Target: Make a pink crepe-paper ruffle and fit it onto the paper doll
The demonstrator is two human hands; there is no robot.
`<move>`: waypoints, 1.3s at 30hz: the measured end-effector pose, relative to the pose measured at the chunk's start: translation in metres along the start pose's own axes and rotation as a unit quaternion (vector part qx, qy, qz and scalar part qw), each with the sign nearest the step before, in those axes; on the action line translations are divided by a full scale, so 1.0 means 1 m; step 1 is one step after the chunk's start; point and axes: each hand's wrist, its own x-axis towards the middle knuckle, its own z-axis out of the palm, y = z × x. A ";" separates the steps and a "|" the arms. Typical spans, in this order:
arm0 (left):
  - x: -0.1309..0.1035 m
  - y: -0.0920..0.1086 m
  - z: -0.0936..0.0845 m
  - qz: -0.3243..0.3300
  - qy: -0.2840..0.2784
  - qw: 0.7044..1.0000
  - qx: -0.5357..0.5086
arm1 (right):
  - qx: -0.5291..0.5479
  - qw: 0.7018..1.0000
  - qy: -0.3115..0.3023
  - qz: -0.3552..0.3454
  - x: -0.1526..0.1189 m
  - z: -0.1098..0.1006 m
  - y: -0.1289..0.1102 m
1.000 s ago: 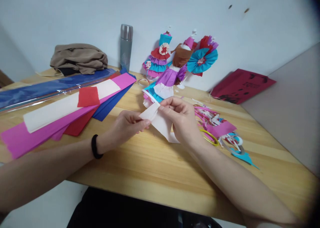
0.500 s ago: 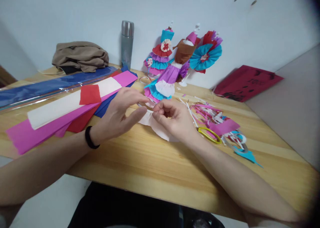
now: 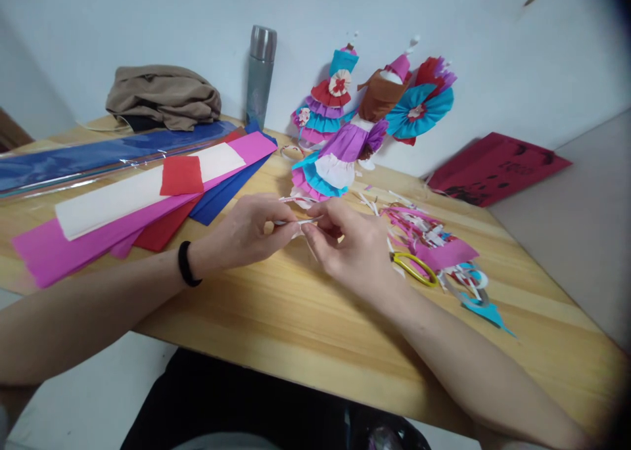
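Observation:
Low over the tabletop, a narrow edge of white paper shows between my fingertips. My left hand pinches its left end, thumb below and fingers curled above. On the other end, the thumb and bent fingers of my right hand are closed, tips almost meeting the left ones. My fingers hide most of the paper. Just behind the hands stands a figure in a layered crepe-paper dress. Yellow-handled scissors lie right of my right hand.
Crepe-paper sheets in white, pink, red and blue lie left. A grey flask, a brown cloth bundle and another paper-dressed figure stand at the back. Paper scraps and a tape roll lie right, below a dark red bag.
My left hand has come down from its raised, spread pose and now pinches the white paper beside my right hand. The paper's broad part no longer shows below the hands. The view has shifted slightly.

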 end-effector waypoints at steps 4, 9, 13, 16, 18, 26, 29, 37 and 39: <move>0.000 0.005 -0.001 -0.005 0.002 0.999 -0.034 | -0.045 0.998 0.037 -0.001 -0.001 -0.003 -0.003; -0.001 0.006 -0.003 -0.008 0.016 0.994 -0.111 | 0.063 0.996 -0.009 0.063 0.005 -0.009 -0.005; -0.001 0.005 -0.004 -0.006 0.023 0.992 -0.122 | 0.148 0.982 -0.038 0.115 0.009 -0.011 -0.005; -0.001 0.005 -0.003 0.003 0.026 0.993 -0.117 | 0.167 0.978 -0.037 0.122 0.009 -0.010 -0.005; -0.001 0.004 -0.002 0.008 0.029 0.993 -0.110 | 0.166 0.979 -0.035 0.118 0.008 -0.009 -0.006; 0.001 0.003 -0.002 0.051 0.033 0.996 -0.063 | 0.178 0.977 -0.036 0.115 0.008 -0.011 -0.005; 0.002 0.005 -0.002 0.066 0.038 0.995 -0.062 | 0.165 0.980 -0.029 0.110 0.008 -0.010 -0.003; 0.003 0.006 -0.002 0.098 0.034 0.993 -0.053 | 0.191 0.973 -0.033 0.127 0.009 -0.009 -0.003; 0.003 0.006 -0.002 0.106 0.032 0.993 -0.049 | 0.207 0.968 -0.036 0.140 0.010 -0.010 -0.003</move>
